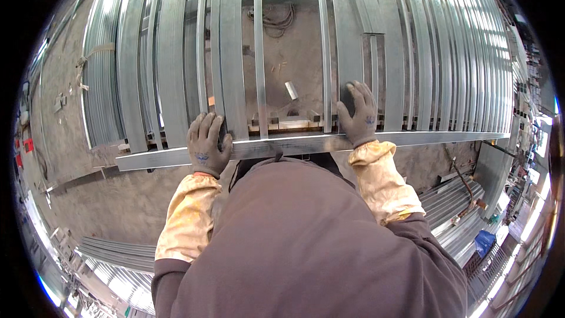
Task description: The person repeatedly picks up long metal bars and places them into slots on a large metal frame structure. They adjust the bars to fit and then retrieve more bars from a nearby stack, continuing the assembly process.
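Observation:
My left hand (209, 144), in a grey glove, lies across a long square metal tube (282, 146) that runs crosswise in front of my body. Its fingers reach forward toward the ends of the lengthwise tubes, with the thumb apart. Farther right, my right hand (360, 115), gloved alike, rests just beyond the crosswise tube, on or beside a wide lengthwise metal tube (344, 41). Those fingers are stretched out and the thumb is spread. Neither hand visibly wraps round a tube. Beyond both hands, several galvanised tubes (233, 53) stretch away side by side, with gaps between some.
A bundle of narrow tubes (105, 70) lies at the left, and closely packed tubes (471, 53) at the right. On the floor are a coiled cable (276, 23) and a small metal offcut (291, 90). More metal stock (456, 203) is stacked at the lower right.

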Motion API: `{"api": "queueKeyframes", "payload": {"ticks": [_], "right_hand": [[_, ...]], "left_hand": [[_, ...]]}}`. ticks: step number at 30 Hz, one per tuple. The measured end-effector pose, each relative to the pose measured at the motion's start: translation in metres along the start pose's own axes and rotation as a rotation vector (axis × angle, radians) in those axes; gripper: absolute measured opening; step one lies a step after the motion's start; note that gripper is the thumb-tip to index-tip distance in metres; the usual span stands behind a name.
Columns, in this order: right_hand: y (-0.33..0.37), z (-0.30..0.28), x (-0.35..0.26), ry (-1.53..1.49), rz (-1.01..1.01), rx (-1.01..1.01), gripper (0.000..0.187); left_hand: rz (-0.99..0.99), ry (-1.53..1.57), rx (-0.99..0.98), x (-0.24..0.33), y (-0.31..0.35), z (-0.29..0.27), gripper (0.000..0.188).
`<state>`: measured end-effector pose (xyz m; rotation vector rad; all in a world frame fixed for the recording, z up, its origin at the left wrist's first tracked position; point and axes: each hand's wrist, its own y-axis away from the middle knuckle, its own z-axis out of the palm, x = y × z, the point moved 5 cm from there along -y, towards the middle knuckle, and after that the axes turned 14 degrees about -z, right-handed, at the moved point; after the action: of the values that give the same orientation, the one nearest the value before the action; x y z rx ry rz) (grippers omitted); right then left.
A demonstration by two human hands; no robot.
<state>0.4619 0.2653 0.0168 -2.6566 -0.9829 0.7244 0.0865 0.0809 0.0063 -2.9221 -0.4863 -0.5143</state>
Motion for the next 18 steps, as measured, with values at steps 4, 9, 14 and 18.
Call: {"api": "queueKeyframes", "payload": {"ticks": [4,9,14,18], "right_hand": [[0.023,0.009,-0.027,0.089,-0.060,-0.089,0.044],[0.025,0.011,-0.022,0.066,-0.014,-0.072,0.038],[0.027,0.015,-0.022,0.051,-0.004,-0.063,0.038],[0.026,0.009,-0.021,0.088,-0.019,-0.036,0.036]], "left_hand": [[-0.001,0.002,-0.020,-0.001,0.001,0.001,0.057],[-0.001,0.011,-0.028,-0.001,0.000,0.002,0.057],[0.008,0.009,-0.039,-0.002,0.001,0.002,0.056],[0.009,0.004,-0.059,0.006,-0.004,-0.001,0.056]]}}
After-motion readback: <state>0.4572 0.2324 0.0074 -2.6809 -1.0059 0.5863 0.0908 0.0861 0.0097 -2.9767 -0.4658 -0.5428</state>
